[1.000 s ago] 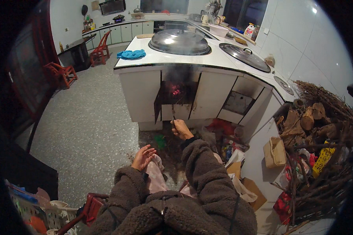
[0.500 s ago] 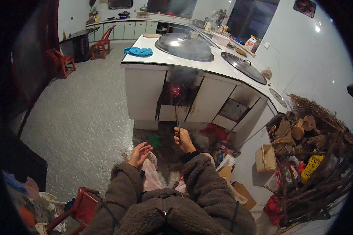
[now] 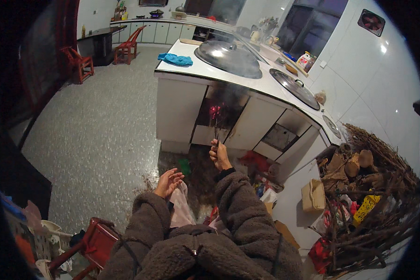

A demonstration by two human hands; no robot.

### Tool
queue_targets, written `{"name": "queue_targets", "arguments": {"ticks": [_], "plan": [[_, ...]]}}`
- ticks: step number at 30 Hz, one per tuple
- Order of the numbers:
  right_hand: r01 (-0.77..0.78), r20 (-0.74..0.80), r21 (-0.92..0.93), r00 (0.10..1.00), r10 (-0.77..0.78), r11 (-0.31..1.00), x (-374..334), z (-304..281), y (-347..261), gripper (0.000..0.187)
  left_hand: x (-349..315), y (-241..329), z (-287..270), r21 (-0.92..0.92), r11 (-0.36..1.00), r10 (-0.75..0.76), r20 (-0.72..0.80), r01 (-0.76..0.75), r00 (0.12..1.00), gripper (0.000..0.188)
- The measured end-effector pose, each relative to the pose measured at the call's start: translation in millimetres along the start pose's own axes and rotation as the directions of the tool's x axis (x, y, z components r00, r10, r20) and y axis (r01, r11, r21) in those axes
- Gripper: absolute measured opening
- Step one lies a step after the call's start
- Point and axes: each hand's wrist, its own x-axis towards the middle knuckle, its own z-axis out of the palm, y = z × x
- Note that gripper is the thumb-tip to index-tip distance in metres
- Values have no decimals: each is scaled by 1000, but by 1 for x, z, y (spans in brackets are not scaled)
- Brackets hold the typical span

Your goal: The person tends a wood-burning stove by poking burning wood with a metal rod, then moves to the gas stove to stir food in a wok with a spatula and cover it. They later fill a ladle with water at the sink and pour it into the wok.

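My right hand (image 3: 220, 156) is closed around the near end of a thin dark rod (image 3: 216, 127), like a poker or a stick. Its far end reaches into the sooty mouth of a stove (image 3: 177, 109), where embers (image 3: 215, 111) glow red. Whether the tip touches them is hard to make out. Smoke rises from this opening past the large metal lid (image 3: 228, 58) on the white stove top. Palm up with fingers apart, my left hand (image 3: 168, 182) holds nothing and hovers over my lap.
Firewood and twigs (image 3: 373, 177) are heaped at the right beside a beige box (image 3: 313, 196). A second lid (image 3: 294, 88) and a blue cloth (image 3: 175, 59) lie on the stove top. Wooden chairs (image 3: 128, 45) stand far left; a red stool (image 3: 98, 242) is near left.
My right hand has moved slightly forward with the rod, toward the stove mouth. My left hand stays open in about the same place. The whole view has shifted a little.
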Motion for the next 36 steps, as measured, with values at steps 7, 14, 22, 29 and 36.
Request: {"name": "queue_targets", "arguments": {"ticks": [7,14,22,29,36], "plan": [[43,47,-86,998,-39,995,14,-8,2,15,2,-1,-2,14,1000,13,14,-13,1000,36],[48,14,-242,999,-46,969,22,-10,1,13,3,-1,-3,29,1000,8,-18,-8,1000,35],[11,25,-233,1000,-5,973,27,-14,-15,18,10,3,-9,-30,999,24,-27,-25,999,32],[-9,-8,-169,1000,8,986,-7,-25,-13,15,14,17,4,-44,999,26,-20,-27,999,30],[-33,53,36,998,31,999,-45,-30,7,27,36,-14,11,-137,990,-66,-154,45,986,23]]}}
